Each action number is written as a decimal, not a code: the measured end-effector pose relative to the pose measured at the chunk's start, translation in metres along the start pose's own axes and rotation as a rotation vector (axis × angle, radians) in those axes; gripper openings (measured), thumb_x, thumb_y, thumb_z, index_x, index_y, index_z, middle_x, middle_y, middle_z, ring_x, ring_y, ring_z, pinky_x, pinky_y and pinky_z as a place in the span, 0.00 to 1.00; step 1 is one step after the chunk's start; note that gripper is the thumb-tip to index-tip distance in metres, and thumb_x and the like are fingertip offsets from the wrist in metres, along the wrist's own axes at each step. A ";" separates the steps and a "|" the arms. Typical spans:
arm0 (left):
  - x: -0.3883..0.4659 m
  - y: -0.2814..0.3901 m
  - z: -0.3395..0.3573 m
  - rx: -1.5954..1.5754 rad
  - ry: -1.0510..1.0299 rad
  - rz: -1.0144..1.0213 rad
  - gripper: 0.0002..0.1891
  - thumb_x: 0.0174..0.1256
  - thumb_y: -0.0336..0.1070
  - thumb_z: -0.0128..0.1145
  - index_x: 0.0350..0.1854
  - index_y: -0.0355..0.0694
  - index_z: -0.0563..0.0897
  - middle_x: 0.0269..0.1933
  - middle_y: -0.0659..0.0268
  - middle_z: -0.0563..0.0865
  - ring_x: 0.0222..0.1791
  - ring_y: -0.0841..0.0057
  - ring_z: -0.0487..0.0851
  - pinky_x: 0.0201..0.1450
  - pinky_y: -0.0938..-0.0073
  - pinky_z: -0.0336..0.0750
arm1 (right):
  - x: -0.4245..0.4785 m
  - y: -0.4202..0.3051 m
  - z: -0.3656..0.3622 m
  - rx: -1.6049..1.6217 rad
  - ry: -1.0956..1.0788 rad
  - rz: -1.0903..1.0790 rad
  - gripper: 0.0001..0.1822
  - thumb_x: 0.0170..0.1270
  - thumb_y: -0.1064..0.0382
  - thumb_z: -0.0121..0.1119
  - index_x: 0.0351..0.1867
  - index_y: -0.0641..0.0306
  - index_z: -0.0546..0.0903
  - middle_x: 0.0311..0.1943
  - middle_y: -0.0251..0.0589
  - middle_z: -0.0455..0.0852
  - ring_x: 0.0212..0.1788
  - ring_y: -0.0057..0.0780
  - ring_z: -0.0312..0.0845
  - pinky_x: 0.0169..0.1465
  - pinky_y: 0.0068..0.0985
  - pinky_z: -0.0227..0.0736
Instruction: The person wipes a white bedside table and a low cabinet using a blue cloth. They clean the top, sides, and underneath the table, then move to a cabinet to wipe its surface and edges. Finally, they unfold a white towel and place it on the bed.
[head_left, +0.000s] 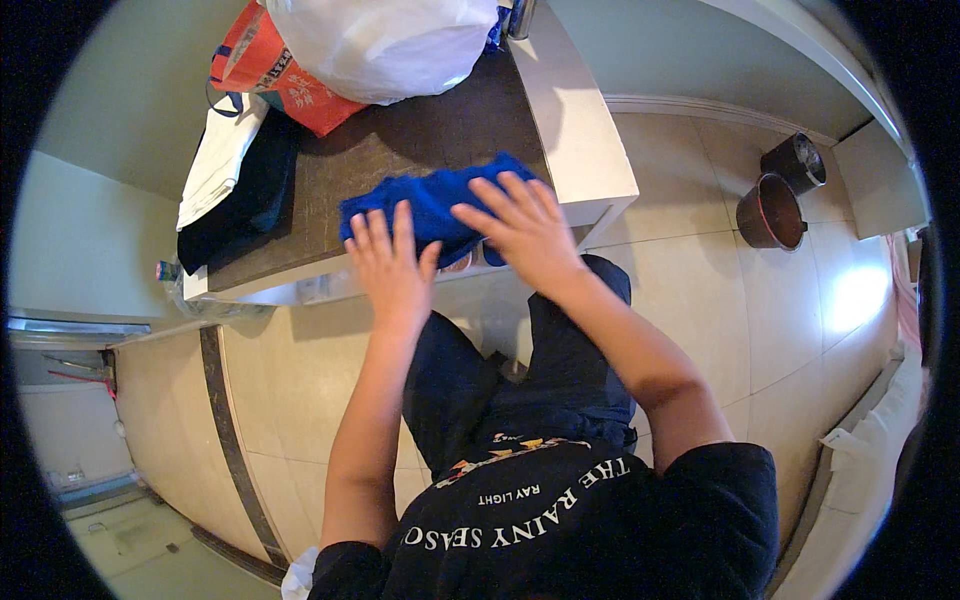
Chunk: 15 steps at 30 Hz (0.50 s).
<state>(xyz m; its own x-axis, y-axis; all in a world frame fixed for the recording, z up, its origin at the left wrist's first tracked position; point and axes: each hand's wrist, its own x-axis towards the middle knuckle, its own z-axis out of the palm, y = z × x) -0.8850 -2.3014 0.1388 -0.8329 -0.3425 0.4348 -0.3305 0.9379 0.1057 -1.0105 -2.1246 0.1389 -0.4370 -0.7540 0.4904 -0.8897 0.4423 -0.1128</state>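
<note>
A blue cloth (431, 199) lies bunched along the front part of a low bench with a dark brown top (420, 139). My left hand (390, 259) rests on the cloth's left end, palm down with the fingers apart. Over its right end my right hand (525, 229) is spread flat, fingers pointing away from me. Neither hand's fingers are closed around the cloth. Part of the cloth hangs at the bench's front edge, between my hands. To the left on the same top are a dark folded cloth (262, 202) and a folded white cloth (217, 169).
A large white plastic bag (390, 45) and a red printed bag (311, 90) stand at the bench's back. Its white side panel (574, 112) borders the right. Two dark buckets (771, 214) (795, 163) stand on the tiled floor, right. My knees are close to the bench front.
</note>
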 end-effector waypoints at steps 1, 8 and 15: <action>0.003 0.014 0.003 -0.033 -0.018 0.029 0.37 0.65 0.50 0.62 0.75 0.48 0.64 0.71 0.43 0.65 0.75 0.43 0.55 0.74 0.39 0.47 | -0.011 0.015 -0.007 -0.027 -0.013 0.037 0.33 0.60 0.60 0.61 0.68 0.29 0.72 0.73 0.30 0.66 0.74 0.40 0.58 0.74 0.47 0.50; 0.028 0.104 0.028 -0.238 -0.002 0.160 0.38 0.63 0.56 0.60 0.74 0.51 0.65 0.70 0.49 0.67 0.74 0.47 0.57 0.75 0.40 0.44 | -0.063 0.081 -0.034 -0.115 0.005 0.180 0.40 0.53 0.55 0.71 0.70 0.30 0.70 0.76 0.33 0.59 0.79 0.45 0.44 0.77 0.55 0.38; 0.007 0.086 0.043 -0.254 0.037 0.213 0.38 0.63 0.53 0.61 0.76 0.51 0.63 0.76 0.53 0.59 0.77 0.52 0.53 0.76 0.46 0.46 | -0.092 0.099 0.013 -0.254 0.094 0.031 0.32 0.63 0.43 0.63 0.70 0.32 0.71 0.80 0.35 0.46 0.80 0.52 0.30 0.74 0.65 0.31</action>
<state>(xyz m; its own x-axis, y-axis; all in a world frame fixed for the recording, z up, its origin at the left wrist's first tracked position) -0.9383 -2.2260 0.1120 -0.8533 -0.1391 0.5025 -0.0252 0.9737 0.2266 -1.0600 -2.0182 0.0714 -0.4386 -0.6952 0.5695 -0.8096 0.5808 0.0853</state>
